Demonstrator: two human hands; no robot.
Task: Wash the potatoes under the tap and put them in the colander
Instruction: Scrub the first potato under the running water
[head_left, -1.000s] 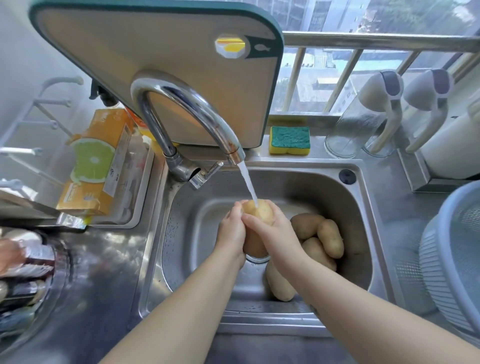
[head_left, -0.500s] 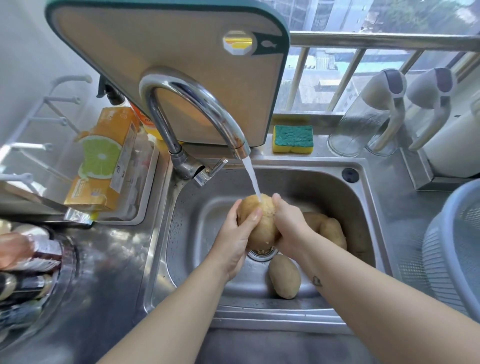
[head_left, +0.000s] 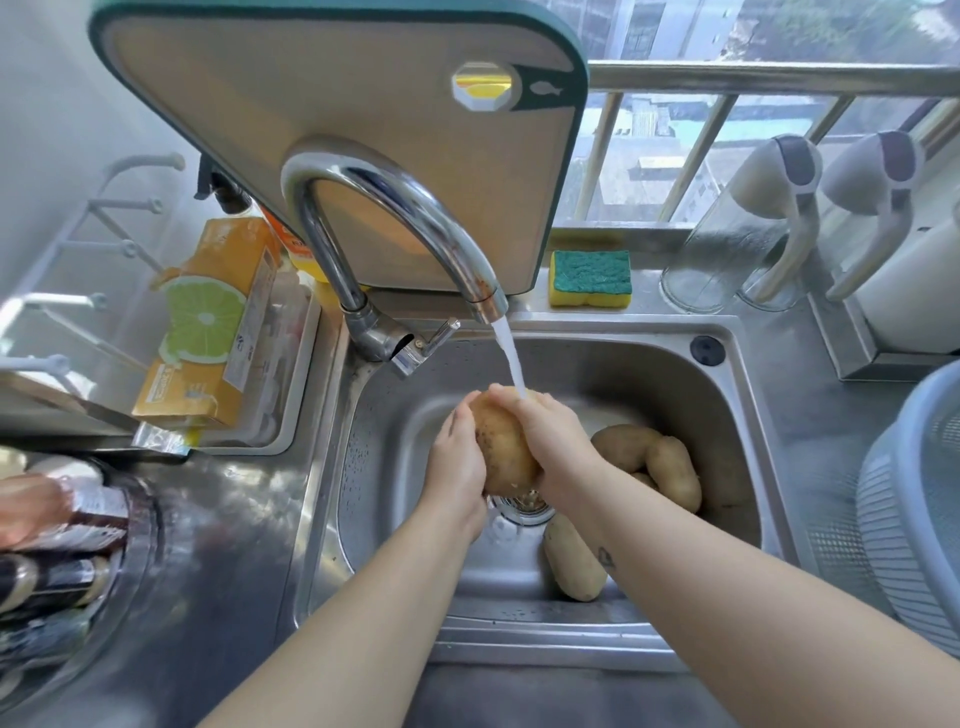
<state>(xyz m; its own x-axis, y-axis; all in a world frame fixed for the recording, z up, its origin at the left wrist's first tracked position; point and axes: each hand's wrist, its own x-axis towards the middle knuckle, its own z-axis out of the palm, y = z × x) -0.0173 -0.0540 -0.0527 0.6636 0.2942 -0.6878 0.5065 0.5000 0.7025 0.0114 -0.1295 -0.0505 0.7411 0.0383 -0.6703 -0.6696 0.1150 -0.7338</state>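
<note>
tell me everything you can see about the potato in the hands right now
The potato is large and oval, with tan, speckled skin. It is held roughly upright over the drain of the sink. The left hand holds its left side, the right hand its right side and top, where the tap water lands.

Home kitchen; stainless steel sink (head_left: 571, 335) set in steel counter (head_left: 234, 519); curved tap (head_left: 395, 202) running; cutting board (head_left: 311, 104) propped behind tap; green-yellow sponge (head_left: 591, 275) behind sink; raw potatoes (head_left: 670, 467) in basin; plastic colander (head_left: 909, 519) at right; window railing (head_left: 779, 78), city buildings (head_left: 649, 166) outside; bottles (head_left: 78, 519) at left, blurred.
</note>
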